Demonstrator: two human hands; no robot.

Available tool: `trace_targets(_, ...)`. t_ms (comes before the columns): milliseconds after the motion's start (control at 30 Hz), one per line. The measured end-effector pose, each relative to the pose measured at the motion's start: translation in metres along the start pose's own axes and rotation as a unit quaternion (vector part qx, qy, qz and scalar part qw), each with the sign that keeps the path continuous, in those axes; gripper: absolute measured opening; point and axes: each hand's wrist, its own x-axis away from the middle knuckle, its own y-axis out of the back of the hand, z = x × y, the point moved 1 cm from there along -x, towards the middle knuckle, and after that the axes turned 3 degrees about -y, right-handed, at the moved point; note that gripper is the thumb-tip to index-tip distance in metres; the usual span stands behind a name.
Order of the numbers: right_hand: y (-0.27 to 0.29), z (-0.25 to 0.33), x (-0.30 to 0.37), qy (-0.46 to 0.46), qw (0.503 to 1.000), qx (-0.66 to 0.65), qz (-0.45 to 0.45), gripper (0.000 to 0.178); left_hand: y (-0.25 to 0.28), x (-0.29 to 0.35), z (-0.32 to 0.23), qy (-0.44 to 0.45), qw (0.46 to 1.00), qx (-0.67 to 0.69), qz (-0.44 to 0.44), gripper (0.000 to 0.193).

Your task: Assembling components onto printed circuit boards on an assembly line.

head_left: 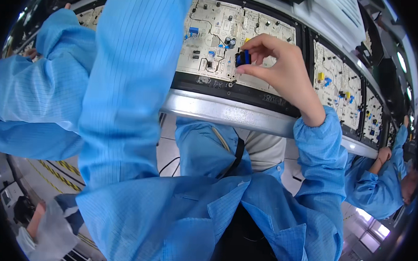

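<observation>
My right hand (pixel 277 63) is closed in a pinch, thumb and fingertips gripping a small blue and black electronic component (pixel 243 59), perhaps a coil. It is held at the lower part of a pale circuit board (pixel 214 18); whether it touches the board cannot be told. Two dark round capacitors (pixel 230 42) stand just left of my fingers, and a blue block-shaped part (pixel 193 30) sits farther left. A yellow part (pixel 247 40) shows partly behind my fingertips. My left arm (pixel 133 57) reaches up past the top edge, so the left hand is out of view.
The boards lie in black frames (pixel 248 91) along a metal rail (pixel 219 110). More populated boards (pixel 337 80) continue to the right. Blue-sleeved co-workers are close on the left (pixel 43 86) and farther right (pixel 379 184). White stacked trays (pixel 335 19) stand beyond the line.
</observation>
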Motion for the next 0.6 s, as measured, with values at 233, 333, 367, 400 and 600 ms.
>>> trace_targets(233, -0.029, 0.009, -0.013, -0.154, 0.967, -0.16, 0.125, 0.027, -0.074, -0.138, 0.188, 0.09, 0.969, -0.214, -0.086, 0.032)
trace_targets(333, -0.025, -0.002, -0.014, -0.15, 0.978, -0.1, 0.104, 0.028, -0.069, -0.152, 0.15, 0.117, 0.991, 0.062, 0.022, 0.042)
trace_targets(367, -0.029, 0.0, -0.017, -0.112, 0.987, -0.054, 0.101, 0.029, -0.074, -0.151, 0.158, 0.081, 0.996, -0.041, -0.014, 0.044)
trace_targets(400, -0.032, 0.003, -0.02, -0.112, 0.987, -0.055, 0.106, 0.029, -0.078, -0.15, 0.166, 0.044, 0.988, -0.143, -0.049, 0.046)
trace_targets(600, -0.037, 0.006, -0.029, -0.084, 0.991, 0.054, 0.094, 0.028, -0.09, -0.163, 0.155, 0.092, 0.983, -0.161, -0.014, 0.053)
